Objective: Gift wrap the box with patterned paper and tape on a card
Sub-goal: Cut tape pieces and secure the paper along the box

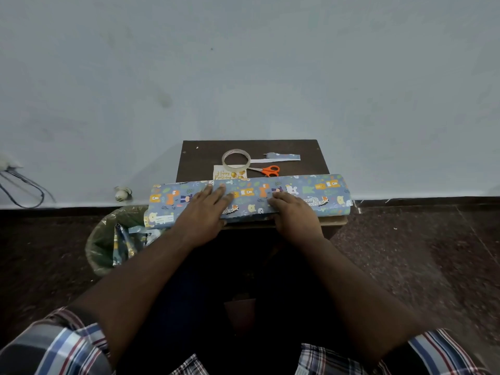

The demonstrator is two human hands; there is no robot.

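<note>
Blue patterned wrapping paper (319, 193) with cartoon animals lies folded over across the near half of a small dark table (200, 155), overhanging both sides. The box is hidden under it. My left hand (205, 212) rests flat on the paper left of centre, fingers straight. My right hand (292, 212) presses on the paper's near edge right of centre, fingers bent down onto it. Behind the paper lie a clear tape roll (236, 159), a birthday card (230, 174) partly under the roll, and orange-handled scissors (266, 170).
A cut strip of patterned paper (281, 157) lies at the table's back right. A bin (108, 239) lined with plastic and holding paper scraps stands on the floor to the left. A pale wall rises right behind the table. Cables hang at far left.
</note>
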